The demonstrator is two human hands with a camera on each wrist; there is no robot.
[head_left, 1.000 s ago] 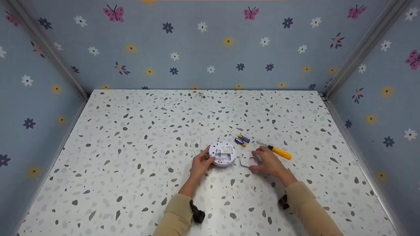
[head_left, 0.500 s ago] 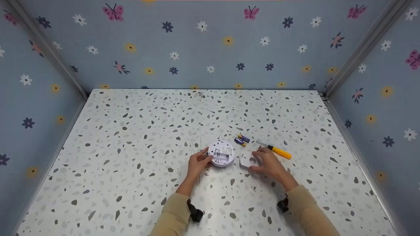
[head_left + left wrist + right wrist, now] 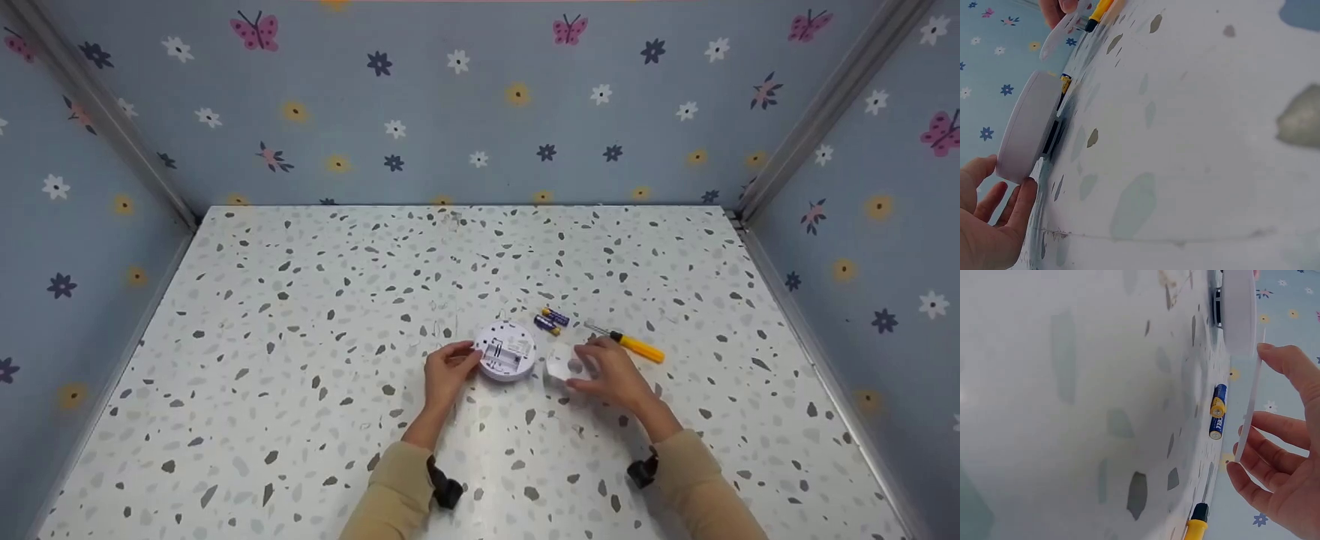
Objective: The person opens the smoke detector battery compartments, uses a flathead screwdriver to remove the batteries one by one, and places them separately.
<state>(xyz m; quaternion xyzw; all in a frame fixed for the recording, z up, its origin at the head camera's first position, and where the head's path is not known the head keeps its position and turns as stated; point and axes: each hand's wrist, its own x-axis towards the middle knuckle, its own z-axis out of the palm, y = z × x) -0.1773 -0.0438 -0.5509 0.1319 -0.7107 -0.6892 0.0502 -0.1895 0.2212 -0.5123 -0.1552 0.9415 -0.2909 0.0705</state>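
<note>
My left hand (image 3: pixel 450 379) pinches the left rim of a round white device (image 3: pixel 506 352), its battery compartment facing up and showing no batteries. In the left wrist view, the thumb is on the upper edge and the fingertips under the rim; a dark slotted part shows on the device's underside. To its right, my right hand (image 3: pixel 619 382) holds a thin white plate (image 3: pixel 1249 413) with a round hole by its edges, thumb on one end and fingers on the other. The plate is above the table, next to the device. Two blue-and-yellow batteries (image 3: pixel 551 321) lie just behind.
A screwdriver (image 3: pixel 641 349) with a yellow handle and black collar lies beyond my right hand, tip toward the batteries. The speckled white table (image 3: pixel 300 360) is enclosed by flower-patterned panels (image 3: pixel 450 112) at the back and both sides.
The plate in my right hand has changed its tilt, with more of its face showing in the middle frame. My left hand has shifted slightly left along with the round device.
</note>
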